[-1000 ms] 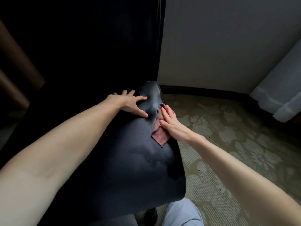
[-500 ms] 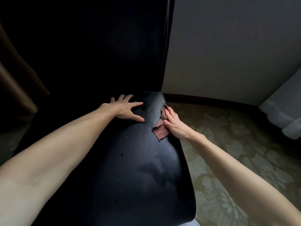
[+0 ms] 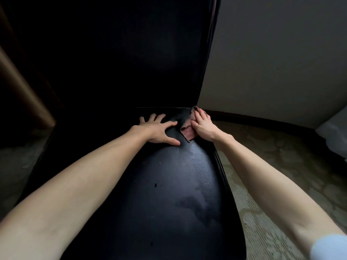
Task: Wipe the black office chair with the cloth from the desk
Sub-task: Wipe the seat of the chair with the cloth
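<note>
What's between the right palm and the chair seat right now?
In the head view, the reddish cloth lies under the right hand, pressed flat against the black chair seat near its back right corner.

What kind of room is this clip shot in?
Probably a hotel room or a carpeted home office, dimly lit. The clues: a patterned carpet with a dark baseboard under a plain wall, a white curtain at the right, and the black office chair being wiped.
</note>
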